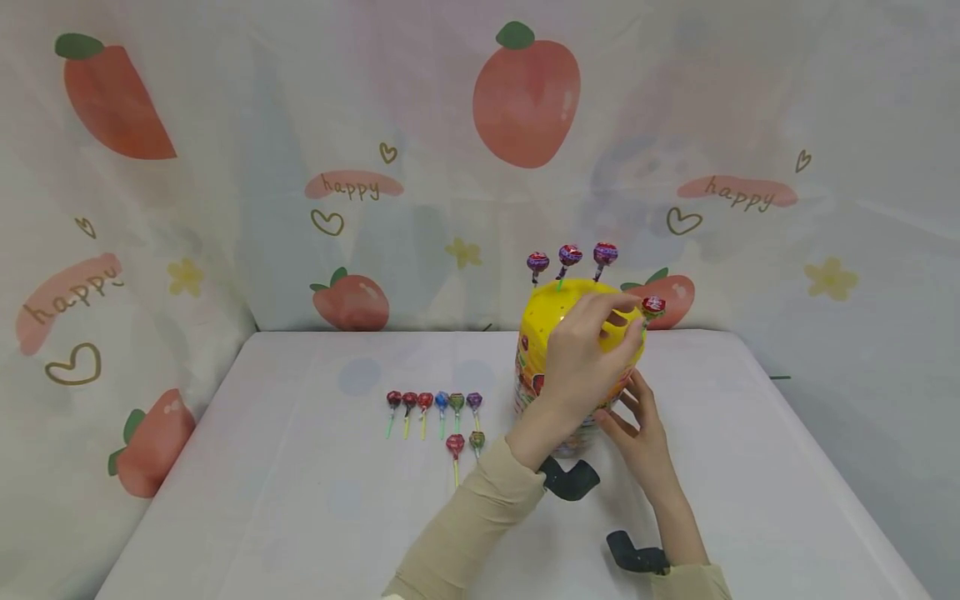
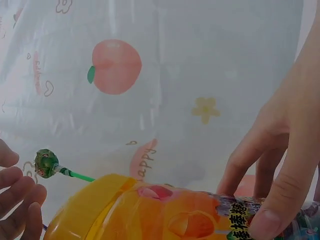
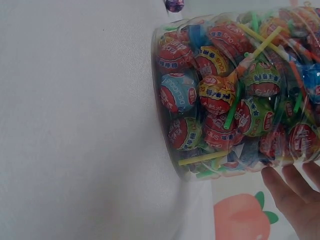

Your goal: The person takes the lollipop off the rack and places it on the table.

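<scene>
So the left hand (image 1: 585, 354) is up over the yellow lid (image 1: 549, 310), thumb and fingertips apart, with nothing gripped between them that I can see. Right beside those fingertips, on the lid's right side, there's a lollipop (image 2: 46, 163) standing on its stick; the left wrist view shows a small gap between candy and fingers. The right hand (image 1: 643, 429) is lower down, thumb and fingers spread against the side of the clear candy jar (image 3: 220, 95), more resting on it than clamping it. The jar stands upright on the white table (image 1: 300, 467), right of the middle, packed with wrapped candies. Three more lollipops (image 1: 570, 255) stick up along the lid's far edge. My read: the step in hand is planting lollipops in the lid, and this one's basically seated. Next move probably calls for the left hand to back off without bumping the stick, then head for the loose ones to the jar's left: a row of six (image 1: 442, 402), plus two in front (image 1: 455, 445), one partly behind the sleeve (image 1: 480, 500). I'd leave the right hand there so the jar doesn't wobble.
</scene>
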`<control>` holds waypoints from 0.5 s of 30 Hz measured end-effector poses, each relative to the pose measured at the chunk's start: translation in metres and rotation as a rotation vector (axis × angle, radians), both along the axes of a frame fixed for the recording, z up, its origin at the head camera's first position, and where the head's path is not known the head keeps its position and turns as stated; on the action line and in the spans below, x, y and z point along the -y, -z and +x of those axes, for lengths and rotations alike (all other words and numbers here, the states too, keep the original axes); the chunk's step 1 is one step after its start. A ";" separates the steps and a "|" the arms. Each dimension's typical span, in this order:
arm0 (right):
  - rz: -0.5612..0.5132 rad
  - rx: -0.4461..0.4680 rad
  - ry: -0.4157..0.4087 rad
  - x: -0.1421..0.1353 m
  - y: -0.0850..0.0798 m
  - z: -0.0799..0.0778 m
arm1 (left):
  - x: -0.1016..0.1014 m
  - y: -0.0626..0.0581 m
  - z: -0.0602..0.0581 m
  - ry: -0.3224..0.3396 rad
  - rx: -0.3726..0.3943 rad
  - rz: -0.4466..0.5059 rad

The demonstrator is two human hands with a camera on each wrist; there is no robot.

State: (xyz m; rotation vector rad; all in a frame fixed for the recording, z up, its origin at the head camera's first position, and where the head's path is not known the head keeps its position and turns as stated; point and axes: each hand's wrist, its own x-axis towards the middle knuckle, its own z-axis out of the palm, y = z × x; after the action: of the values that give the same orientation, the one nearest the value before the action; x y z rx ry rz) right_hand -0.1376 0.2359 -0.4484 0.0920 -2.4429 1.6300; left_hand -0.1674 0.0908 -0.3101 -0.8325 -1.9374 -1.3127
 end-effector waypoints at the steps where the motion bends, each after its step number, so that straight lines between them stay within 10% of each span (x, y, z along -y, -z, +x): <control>1: -0.004 -0.004 -0.002 0.000 0.000 0.000 | -0.002 -0.001 -0.001 -0.011 -0.004 -0.020; 15: 0.010 -0.034 -0.002 0.001 0.002 0.000 | -0.016 -0.007 -0.005 -0.129 0.015 -0.146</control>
State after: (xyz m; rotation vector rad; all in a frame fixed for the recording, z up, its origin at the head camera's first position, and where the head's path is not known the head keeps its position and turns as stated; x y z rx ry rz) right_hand -0.1380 0.2353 -0.4502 0.1233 -2.4269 1.6034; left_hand -0.1727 0.1071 -0.3035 -0.7549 -2.0823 -1.1158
